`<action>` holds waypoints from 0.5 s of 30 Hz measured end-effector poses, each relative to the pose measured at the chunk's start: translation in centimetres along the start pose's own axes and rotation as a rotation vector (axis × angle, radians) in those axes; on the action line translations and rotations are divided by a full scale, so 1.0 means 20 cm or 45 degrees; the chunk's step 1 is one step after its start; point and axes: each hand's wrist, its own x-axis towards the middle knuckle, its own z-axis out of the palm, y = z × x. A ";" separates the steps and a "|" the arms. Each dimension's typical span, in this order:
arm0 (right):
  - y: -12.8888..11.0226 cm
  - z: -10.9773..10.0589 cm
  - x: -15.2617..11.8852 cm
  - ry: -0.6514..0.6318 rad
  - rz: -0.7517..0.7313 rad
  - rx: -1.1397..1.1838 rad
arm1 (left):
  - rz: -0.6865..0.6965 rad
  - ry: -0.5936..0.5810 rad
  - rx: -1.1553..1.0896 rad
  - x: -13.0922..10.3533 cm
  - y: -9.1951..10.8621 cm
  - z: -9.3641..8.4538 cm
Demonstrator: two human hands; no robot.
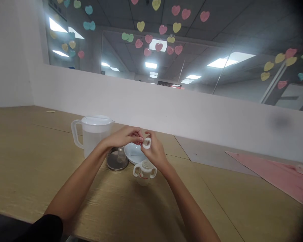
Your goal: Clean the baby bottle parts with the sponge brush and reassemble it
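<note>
My right hand grips a white baby bottle collar with a clear, teat-like piece in its middle. From the left, my left hand closes thumb and fingers at that clear piece. Just below, a clear baby bottle with two white handles and red print stands upright. Behind the bottle, partly covered by my hands, is a white bowl. A small clear cap rests in a round metal tray under my left wrist.
A translucent pitcher with a white lid stands to the left, close to my left forearm. Pink cloth lies at the right of the wooden table. A white wall and window border the table's back.
</note>
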 end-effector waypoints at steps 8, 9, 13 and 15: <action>0.03 0.01 0.01 -0.005 -0.011 -0.080 | 0.043 0.009 0.203 0.01 0.02 0.02; 0.04 0.01 0.01 -0.002 -0.015 -0.107 | 0.073 0.026 0.319 0.01 0.03 0.04; 0.06 0.00 0.02 0.008 -0.043 -0.236 | 0.124 0.108 0.730 0.01 0.08 0.12; 0.06 0.00 0.02 0.017 -0.050 -0.294 | 0.100 0.127 0.875 0.01 0.10 0.15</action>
